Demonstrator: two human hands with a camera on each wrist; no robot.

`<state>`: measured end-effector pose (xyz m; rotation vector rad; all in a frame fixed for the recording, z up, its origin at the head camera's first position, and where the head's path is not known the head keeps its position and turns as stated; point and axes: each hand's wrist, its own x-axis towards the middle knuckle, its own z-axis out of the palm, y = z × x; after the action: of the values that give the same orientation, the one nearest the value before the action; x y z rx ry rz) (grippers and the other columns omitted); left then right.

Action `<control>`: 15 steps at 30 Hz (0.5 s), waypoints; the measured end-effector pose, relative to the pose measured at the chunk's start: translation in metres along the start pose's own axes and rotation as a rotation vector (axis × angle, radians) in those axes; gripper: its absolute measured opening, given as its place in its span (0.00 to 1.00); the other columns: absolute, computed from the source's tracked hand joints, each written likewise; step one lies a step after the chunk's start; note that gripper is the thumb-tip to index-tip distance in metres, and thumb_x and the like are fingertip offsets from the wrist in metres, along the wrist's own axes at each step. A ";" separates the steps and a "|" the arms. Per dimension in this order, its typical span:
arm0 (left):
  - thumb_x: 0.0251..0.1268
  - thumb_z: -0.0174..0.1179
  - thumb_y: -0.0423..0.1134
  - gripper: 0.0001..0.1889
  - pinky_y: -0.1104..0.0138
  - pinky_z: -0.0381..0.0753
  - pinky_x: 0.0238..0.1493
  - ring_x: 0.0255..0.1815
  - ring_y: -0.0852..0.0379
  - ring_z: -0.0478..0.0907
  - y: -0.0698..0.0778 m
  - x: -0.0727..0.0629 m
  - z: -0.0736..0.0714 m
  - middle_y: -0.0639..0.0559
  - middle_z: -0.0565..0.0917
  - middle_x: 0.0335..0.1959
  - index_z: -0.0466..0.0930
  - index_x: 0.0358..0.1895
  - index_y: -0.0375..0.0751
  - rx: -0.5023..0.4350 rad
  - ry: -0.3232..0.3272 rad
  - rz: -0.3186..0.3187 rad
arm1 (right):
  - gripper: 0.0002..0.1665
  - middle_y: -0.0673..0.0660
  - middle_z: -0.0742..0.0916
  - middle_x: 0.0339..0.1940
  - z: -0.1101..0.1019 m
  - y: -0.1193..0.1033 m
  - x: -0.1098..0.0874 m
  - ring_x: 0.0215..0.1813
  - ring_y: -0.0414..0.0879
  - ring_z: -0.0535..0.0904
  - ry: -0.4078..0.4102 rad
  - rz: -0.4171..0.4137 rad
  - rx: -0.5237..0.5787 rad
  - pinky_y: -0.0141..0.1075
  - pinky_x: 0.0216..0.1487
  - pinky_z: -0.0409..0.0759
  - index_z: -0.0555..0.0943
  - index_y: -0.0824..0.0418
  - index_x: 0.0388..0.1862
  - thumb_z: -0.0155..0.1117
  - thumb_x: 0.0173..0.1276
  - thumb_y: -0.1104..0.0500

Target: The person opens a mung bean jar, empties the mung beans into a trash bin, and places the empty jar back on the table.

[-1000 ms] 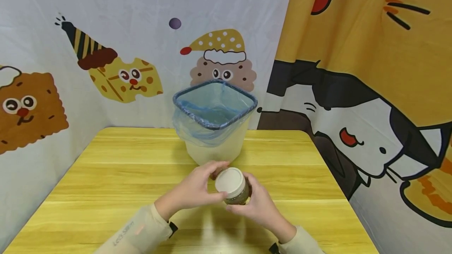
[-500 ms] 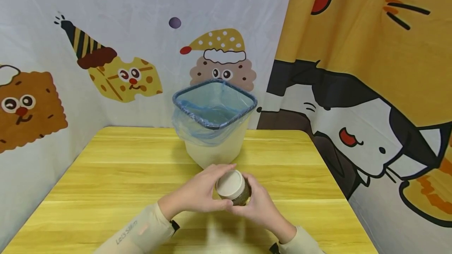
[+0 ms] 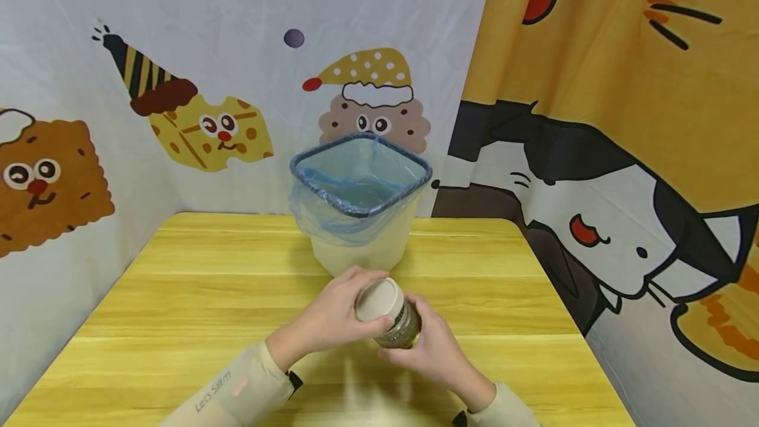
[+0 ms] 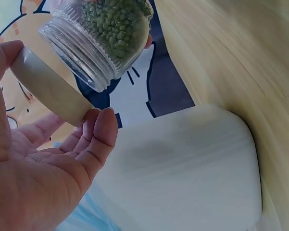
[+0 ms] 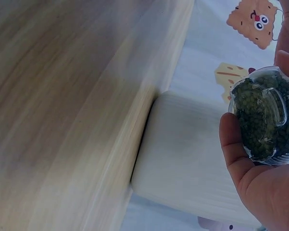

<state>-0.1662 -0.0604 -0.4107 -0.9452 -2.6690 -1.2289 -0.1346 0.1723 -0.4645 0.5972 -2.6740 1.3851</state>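
Observation:
My left hand (image 3: 335, 315) pinches the rim of a cream screw lid (image 4: 50, 86) between thumb and fingertips. In the left wrist view the lid stands a small gap away from the threaded mouth of a clear jar (image 4: 74, 45). Small green beans (image 4: 116, 29), which look like mung beans, fill much of that jar. My right hand (image 3: 435, 344) grips the jar round its body; in the right wrist view the jar's base (image 5: 264, 115) faces the camera. Seen from the head, the lid hides the jar's mouth, and both are held over the table.
Just beyond my hands a whitish bin (image 3: 362, 252) with a dark rim and a blue bag liner stands on the yellow wooden table (image 3: 225, 295). Behind the table hang printed cloths (image 3: 237, 5) with cartoon figures.
The lid has come off the jar's mouth. My left hand has shifted slightly up and left with it, and more of the jar's side shows in my right hand.

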 end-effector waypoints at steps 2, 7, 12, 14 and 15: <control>0.63 0.74 0.58 0.40 0.67 0.86 0.48 0.49 0.60 0.80 0.001 0.000 -0.001 0.52 0.82 0.57 0.76 0.75 0.45 -0.004 -0.003 -0.005 | 0.57 0.55 0.86 0.64 -0.001 0.001 0.000 0.61 0.49 0.85 -0.003 -0.001 0.005 0.38 0.61 0.88 0.69 0.63 0.77 0.90 0.54 0.51; 0.62 0.74 0.58 0.39 0.68 0.86 0.47 0.50 0.58 0.81 -0.002 -0.001 -0.002 0.51 0.82 0.60 0.76 0.75 0.47 -0.012 0.005 -0.010 | 0.57 0.59 0.85 0.65 -0.003 0.003 0.001 0.61 0.51 0.84 0.000 0.038 0.056 0.36 0.59 0.87 0.67 0.63 0.78 0.89 0.55 0.51; 0.60 0.75 0.56 0.40 0.64 0.86 0.51 0.56 0.54 0.83 -0.008 -0.005 -0.010 0.50 0.82 0.66 0.76 0.75 0.50 0.037 0.064 -0.035 | 0.58 0.55 0.84 0.67 -0.006 0.000 0.001 0.63 0.49 0.83 0.022 0.120 0.140 0.35 0.62 0.85 0.67 0.58 0.80 0.89 0.53 0.55; 0.59 0.76 0.55 0.41 0.61 0.86 0.53 0.57 0.52 0.83 -0.011 -0.007 -0.015 0.48 0.81 0.68 0.75 0.76 0.49 0.053 0.075 -0.067 | 0.58 0.52 0.84 0.66 -0.008 -0.001 0.001 0.63 0.47 0.84 0.033 0.155 0.174 0.34 0.63 0.85 0.68 0.55 0.79 0.89 0.52 0.57; 0.58 0.76 0.55 0.42 0.60 0.86 0.53 0.58 0.51 0.82 -0.014 -0.009 -0.017 0.48 0.80 0.69 0.75 0.76 0.48 0.061 0.079 -0.085 | 0.58 0.51 0.85 0.66 -0.010 -0.001 0.001 0.63 0.47 0.84 0.037 0.168 0.190 0.34 0.62 0.85 0.68 0.54 0.79 0.89 0.52 0.57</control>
<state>-0.1698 -0.0835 -0.4114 -0.7666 -2.6937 -1.1668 -0.1365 0.1793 -0.4579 0.3623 -2.6349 1.6904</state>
